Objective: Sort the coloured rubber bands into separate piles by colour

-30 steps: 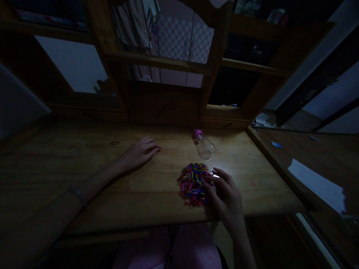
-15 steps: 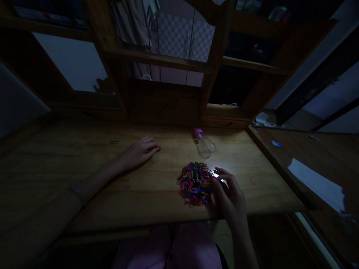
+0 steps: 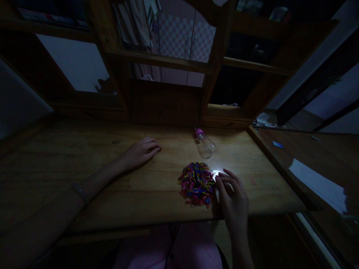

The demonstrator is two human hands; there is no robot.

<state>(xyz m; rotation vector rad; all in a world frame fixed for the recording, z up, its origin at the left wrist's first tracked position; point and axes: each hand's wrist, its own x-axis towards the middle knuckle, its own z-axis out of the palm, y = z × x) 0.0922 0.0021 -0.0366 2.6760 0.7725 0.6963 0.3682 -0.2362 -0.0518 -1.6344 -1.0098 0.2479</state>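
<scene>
A loose heap of small multicoloured rubber bands point(image 3: 196, 185) lies near the front edge of the wooden desk point(image 3: 134, 201). My right hand point(image 3: 234, 192) is at the heap's right side, thumb and forefinger pinched together on what looks like a rubber band at its edge; the fingertips partly hide it. My left hand point(image 3: 144, 150) rests on the desk to the left of the heap, fingers loosely stretched and holding nothing. Behind the heap, a clear bulb-shaped bottle point(image 3: 206, 147) with a pink top lies on its side.
A single dark band point(image 3: 116, 142) lies on the desk beyond my left forearm. Wooden shelving point(image 3: 165, 101) rises along the back. To the right, past a raised edge, white paper point(image 3: 318, 183) and a small blue packet point(image 3: 277, 144) lie on another surface.
My right hand has shifted slightly to the right, its thumb and forefinger closer together at the heap's edge. My left hand and the bottle stay put.
</scene>
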